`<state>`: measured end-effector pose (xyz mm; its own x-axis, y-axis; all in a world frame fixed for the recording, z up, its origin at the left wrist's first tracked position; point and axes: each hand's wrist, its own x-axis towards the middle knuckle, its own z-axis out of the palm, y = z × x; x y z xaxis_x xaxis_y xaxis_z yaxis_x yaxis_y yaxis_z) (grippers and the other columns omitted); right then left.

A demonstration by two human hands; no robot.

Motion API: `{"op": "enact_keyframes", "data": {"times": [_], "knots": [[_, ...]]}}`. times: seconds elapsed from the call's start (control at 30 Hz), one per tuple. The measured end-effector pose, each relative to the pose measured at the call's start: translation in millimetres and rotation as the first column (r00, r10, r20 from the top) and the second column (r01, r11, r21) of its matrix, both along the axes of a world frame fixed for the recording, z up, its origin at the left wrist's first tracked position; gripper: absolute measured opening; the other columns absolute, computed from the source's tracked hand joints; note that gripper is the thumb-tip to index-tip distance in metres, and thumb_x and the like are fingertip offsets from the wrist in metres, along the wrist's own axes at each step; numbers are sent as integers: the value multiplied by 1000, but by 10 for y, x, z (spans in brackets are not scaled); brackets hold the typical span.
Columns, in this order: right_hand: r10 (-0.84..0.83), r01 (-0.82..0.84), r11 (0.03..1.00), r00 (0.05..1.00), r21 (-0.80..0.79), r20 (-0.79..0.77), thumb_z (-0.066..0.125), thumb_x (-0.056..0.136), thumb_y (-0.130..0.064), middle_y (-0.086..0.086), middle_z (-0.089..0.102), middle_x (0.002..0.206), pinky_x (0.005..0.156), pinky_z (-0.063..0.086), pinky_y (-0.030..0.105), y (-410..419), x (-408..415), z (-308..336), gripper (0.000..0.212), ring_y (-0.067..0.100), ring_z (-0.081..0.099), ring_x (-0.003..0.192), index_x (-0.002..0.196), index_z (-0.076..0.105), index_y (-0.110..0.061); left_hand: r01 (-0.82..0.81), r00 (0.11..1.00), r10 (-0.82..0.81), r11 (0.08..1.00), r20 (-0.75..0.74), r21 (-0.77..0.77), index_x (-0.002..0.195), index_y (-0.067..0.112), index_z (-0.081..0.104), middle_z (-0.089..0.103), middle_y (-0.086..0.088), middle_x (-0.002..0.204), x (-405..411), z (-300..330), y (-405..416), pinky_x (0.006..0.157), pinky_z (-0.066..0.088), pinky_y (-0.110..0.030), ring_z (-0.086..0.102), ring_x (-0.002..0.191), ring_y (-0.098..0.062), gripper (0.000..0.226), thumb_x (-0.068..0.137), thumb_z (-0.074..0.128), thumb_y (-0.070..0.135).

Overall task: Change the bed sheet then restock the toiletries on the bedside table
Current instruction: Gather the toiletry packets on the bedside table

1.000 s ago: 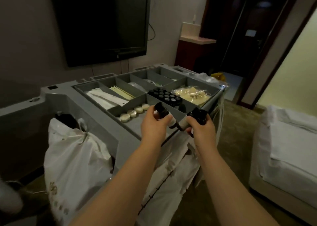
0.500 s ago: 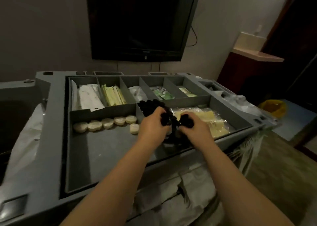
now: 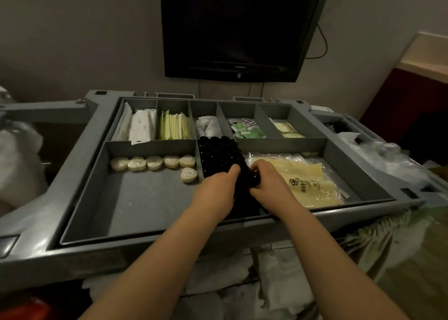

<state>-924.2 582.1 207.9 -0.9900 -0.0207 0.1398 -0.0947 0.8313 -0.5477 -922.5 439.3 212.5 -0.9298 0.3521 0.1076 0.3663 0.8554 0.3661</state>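
Both hands, left hand (image 3: pixel 217 188) and right hand (image 3: pixel 269 182), apparently curl fingers around black-capped bottles (image 3: pixel 219 158) in the tray (image 3: pixel 150 213).

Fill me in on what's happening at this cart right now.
A person stands at a grey housekeeping cart, both hands down in the tray compartment packed with small black-capped bottles. The left hand and right hand are at the near end of that compartment; whether either grips a bottle cannot be told. Round soaps lie to the left, yellow packets to the right.

Hotel room: wall-mounted TV (image 3: pixel 238 28), grey housekeeping cart (image 3: pixel 80 135), tray of guest toiletries.
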Motion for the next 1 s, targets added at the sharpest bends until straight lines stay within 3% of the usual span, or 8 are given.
{"op": "enact_keyframes", "data": {"times": [0.1,0.17,0.23,0.33,0.47,0.53,0.7,1.0], "knots": [[-51,39,943,998,-331,-27,61,85,-9,-1,49,88,59,34,19,27,28,34,22,9,47,73,92,43,-20,-19,1000,19,1000,-2,0,119,19,35,63,-10,94,27,-35,20,59,48,-38,60,79,-28,39,88,56,7],[-119,87,815,993,-574,-18,56,89,-9,-1,46,78,62,36,25,43,63,102,19,13,43,70,85,42,-21,-22,1000,21,998,18,55,122,17,35,64,-10,96,35,-30,8,63,50,-38,61,82,-28,42,88,57,9],[-135,107,706,991,-700,15,52,93,-14,1,49,84,68,39,27,41,92,178,17,15,46,80,85,44,-25,-52,998,44,986,49,160,126,17,36,63,-7,97,36,-10,-19,72,52,-37,61,88,-24,45,88,59,11],[-89,54,789,996,-612,-27,53,94,-27,3,48,110,82,42,27,-19,99,213,6,13,51,96,94,49,-31,-103,993,78,930,84,352,128,21,41,56,3,99,22,47,-95,77,50,-29,57,92,-15,48,86,64,12],[10,-22,789,1000,-613,-22,59,90,-22,4,61,104,79,48,29,-210,70,247,9,17,58,97,98,59,-26,-77,995,29,846,97,528,129,22,44,51,6,108,2,176,-252,64,42,-13,50,81,-3,56,82,69,9],[70,-85,821,996,-565,-47,62,88,-19,1,63,100,78,51,29,-302,64,257,17,17,60,96,105,58,-21,-46,995,-9,845,100,532,132,23,41,50,6,109,-1,211,-330,63,39,-11,50,83,-3,59,81,70,12],[133,-168,914,984,-369,-117,67,85,-20,-5,56,107,69,40,9,-445,62,286,38,11,54,100,119,49,-18,-54,997,19,867,76,495,140,26,36,46,11,109,76,166,-374,73,39,-15,50,99,-7,66,84,70,21],[156,-178,956,982,-231,-111,61,89,-18,4,57,119,80,45,20,-439,86,313,45,18,55,107,130,43,-18,-116,993,109,894,40,434,138,27,43,48,7,97,59,170,-316,74,39,-23,47,90,-10,51,90,61,21]]}}
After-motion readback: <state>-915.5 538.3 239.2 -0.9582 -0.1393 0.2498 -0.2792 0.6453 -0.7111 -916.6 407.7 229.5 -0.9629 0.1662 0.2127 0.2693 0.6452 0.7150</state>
